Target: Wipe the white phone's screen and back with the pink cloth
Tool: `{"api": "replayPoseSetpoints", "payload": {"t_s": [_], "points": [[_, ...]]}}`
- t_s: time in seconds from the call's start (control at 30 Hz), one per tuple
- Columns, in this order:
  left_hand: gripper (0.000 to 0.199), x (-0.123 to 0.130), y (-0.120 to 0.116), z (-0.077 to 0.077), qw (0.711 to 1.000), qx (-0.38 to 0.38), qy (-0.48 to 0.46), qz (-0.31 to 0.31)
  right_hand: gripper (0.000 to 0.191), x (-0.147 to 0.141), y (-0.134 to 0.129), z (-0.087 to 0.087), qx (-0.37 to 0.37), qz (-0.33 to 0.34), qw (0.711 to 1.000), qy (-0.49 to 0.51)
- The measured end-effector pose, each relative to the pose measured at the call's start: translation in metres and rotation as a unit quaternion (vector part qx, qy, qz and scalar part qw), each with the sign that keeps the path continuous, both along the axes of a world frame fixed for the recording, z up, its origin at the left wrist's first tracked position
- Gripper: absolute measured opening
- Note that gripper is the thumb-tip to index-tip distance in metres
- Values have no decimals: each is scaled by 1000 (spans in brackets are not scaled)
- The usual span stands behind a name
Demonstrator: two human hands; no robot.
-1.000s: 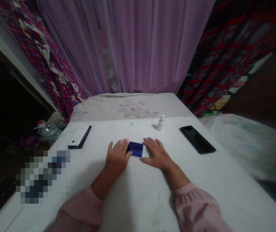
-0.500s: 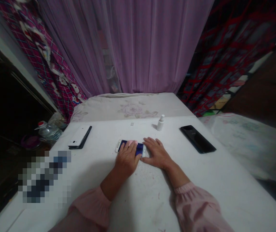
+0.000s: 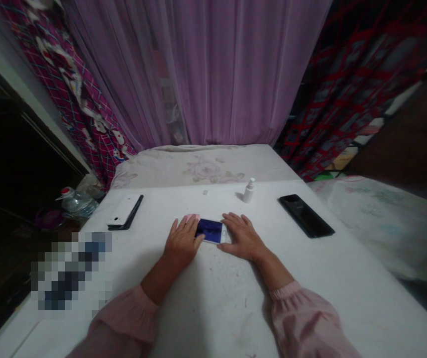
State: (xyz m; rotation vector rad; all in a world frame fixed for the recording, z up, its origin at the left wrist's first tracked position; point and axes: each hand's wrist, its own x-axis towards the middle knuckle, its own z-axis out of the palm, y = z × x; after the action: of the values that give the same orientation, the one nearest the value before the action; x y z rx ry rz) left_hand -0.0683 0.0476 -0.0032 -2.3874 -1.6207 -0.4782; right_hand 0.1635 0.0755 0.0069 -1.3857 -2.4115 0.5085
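A white smartphone lies face up on the white tabletop, its screen dark blue. My left hand presses a pink cloth down at the phone's left end, hiding that end and most of the cloth. At the other end, my right hand grips the phone, thumb on the near edge and fingers at the far edge. Beyond the right hand stands a small white spray bottle. A tiny pale square piece lies behind the phone.
To the left, a white phone rests on a dark one; a black phone lies at the right. A pixelated patch covers something at the front left. A clear bottle with a red cap stands beyond the left edge. Purple curtains hang behind.
My left hand has slid left along the phone with the pink cloth, uncovering more of the screen. My right hand stays at the phone's right end.
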Motion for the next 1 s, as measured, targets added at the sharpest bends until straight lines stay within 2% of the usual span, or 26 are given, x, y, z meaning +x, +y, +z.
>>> {"api": "replayPoseSetpoints", "payload": {"t_s": [0.13, 0.3, 0.63, 0.73, 0.83, 0.93, 1.0], "points": [[55, 12, -4, -6, 1000, 16, -10, -23, 76, 1, 1, -2, 9, 4, 1000, 3], [56, 33, -6, -10, 996, -15, -19, -82, 74, 2, 2, -7, 27, 5, 1000, -5], [59, 33, 2, 11, 993, -51, 51, -91, 73, 3, 4, -13, 54, 3, 999, 6], [58, 35, 2, 14, 993, -43, 66, -91, 68, 4, 4, -17, 76, 2, 995, 60], [57, 38, 2, 16, 992, -43, 88, -83, 53, -3, -4, -16, 129, -5, 980, 154], [50, 42, 5, 14, 988, -55, 109, -90, 34, -23, -22, -3, 182, 4, 957, 227], [47, 44, 8, 9, 989, -62, 88, -100, 35, -41, -36, 10, 181, -16, 949, 258]]}}
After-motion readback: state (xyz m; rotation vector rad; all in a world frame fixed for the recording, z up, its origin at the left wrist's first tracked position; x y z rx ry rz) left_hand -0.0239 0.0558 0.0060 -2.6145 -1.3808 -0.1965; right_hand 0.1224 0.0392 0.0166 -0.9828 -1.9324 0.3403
